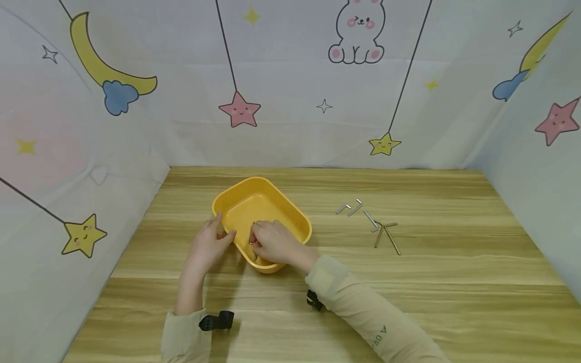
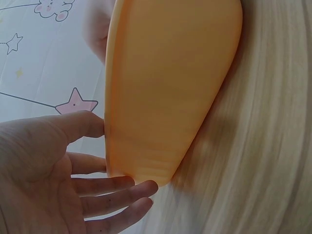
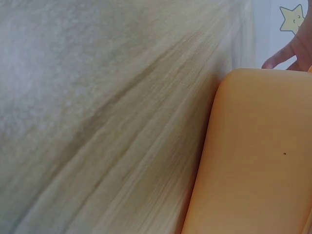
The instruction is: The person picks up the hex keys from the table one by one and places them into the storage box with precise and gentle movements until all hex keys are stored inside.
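Observation:
A yellow plastic basin [image 1: 294,212] stands on the table, turned at an angle. My left hand [image 1: 210,245] is at its left side, with the thumb and fingers spread and touching the rim. In the left wrist view that hand [image 2: 53,170] lies against the basin's outer wall [image 2: 165,87], its fingers nearly straight. My right hand [image 1: 274,242] reaches inside the basin with curled fingers, pinching a small metal hex key [image 1: 255,256]; most of the key is hidden by the hand. The right wrist view shows only the basin's outside [image 3: 258,146] and part of the left hand [image 3: 297,51].
Right of the basin, silver hex keys [image 1: 369,220] and bronze-coloured hex keys [image 1: 392,240] lie loose on the wooden table [image 1: 454,282]. Printed cloth walls [image 1: 290,141] rise behind and at both sides.

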`<state>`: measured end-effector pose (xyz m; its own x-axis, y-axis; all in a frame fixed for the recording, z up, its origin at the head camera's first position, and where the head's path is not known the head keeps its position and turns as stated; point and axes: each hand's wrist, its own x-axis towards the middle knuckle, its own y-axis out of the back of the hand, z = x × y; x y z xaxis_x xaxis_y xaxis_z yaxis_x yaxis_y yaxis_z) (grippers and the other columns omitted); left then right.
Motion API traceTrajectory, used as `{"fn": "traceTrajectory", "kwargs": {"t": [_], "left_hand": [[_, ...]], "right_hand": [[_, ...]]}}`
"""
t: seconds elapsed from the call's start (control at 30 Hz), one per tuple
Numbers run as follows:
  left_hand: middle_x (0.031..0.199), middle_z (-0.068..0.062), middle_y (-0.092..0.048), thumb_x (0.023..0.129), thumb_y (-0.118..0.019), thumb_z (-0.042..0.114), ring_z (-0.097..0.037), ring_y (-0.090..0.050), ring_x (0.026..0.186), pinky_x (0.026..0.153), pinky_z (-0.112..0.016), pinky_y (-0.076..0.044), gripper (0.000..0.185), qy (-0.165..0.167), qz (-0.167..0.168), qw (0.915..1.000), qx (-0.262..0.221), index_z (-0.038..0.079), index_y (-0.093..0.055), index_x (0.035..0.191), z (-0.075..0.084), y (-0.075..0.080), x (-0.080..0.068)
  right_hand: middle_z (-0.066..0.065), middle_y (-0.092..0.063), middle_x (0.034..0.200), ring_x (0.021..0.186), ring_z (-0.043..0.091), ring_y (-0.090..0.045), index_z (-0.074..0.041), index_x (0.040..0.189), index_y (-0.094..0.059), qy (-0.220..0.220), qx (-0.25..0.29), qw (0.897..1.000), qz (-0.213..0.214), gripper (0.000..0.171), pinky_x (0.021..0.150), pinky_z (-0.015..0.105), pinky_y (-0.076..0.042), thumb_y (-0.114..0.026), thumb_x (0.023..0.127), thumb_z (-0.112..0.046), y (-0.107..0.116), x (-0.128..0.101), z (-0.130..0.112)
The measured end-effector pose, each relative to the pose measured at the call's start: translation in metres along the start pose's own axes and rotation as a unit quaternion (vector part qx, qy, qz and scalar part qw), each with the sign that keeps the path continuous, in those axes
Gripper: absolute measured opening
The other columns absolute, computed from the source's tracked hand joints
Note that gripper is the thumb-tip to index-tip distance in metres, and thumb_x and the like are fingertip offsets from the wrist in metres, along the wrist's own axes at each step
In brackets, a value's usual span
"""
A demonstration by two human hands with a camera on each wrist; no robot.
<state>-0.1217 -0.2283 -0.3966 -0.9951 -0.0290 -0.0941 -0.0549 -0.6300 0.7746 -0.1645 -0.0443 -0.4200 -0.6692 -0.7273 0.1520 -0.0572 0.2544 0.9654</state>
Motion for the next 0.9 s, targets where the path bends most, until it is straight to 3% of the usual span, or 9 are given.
{"fn": "traceTrajectory", "kwargs": {"t": [0.23,0.53,0.9], "left_hand": [[0.146,-0.029,-0.037,0.098,-0.052,0.03,-0.038,-0.056,0.113,0.093,-0.051,-0.048,0.071,0.002,-0.002,1.0,-0.006,-0.004,-0.02,0.151,0.0009,0.0008,-0.0006],[0.147,-0.028,-0.036,0.098,-0.052,0.031,-0.039,-0.056,0.115,0.094,-0.052,-0.047,0.072,0.009,-0.008,0.9999,-0.009,-0.003,-0.019,0.151,0.0022,0.0016,-0.0012],[0.149,-0.03,-0.033,0.098,-0.051,0.031,-0.04,-0.056,0.117,0.096,-0.053,-0.047,0.071,0.012,-0.01,0.9999,-0.002,-0.003,-0.018,0.151,0.0027,0.0014,-0.0012]], "right_hand": [[-0.006,-0.065,0.09,0.082,0.009,-0.061,-0.017,0.092,-0.064,-0.005,0.0,1.0,-0.001,0.004,0.063,0.021,-0.038,-0.063,0.088,-0.018,0.0009,-0.0006,0.0001],[-0.004,-0.063,0.084,0.076,0.011,-0.059,-0.014,0.088,-0.062,0.003,-0.006,0.999,0.042,0.004,0.061,0.023,-0.041,-0.061,0.088,-0.018,-0.0007,-0.0011,0.0024],[-0.005,-0.059,0.079,0.071,0.007,-0.051,-0.015,0.083,-0.061,-0.032,0.049,0.994,0.097,0.005,0.064,0.019,-0.04,-0.064,0.087,-0.016,0.0042,-0.0031,0.002]]}}
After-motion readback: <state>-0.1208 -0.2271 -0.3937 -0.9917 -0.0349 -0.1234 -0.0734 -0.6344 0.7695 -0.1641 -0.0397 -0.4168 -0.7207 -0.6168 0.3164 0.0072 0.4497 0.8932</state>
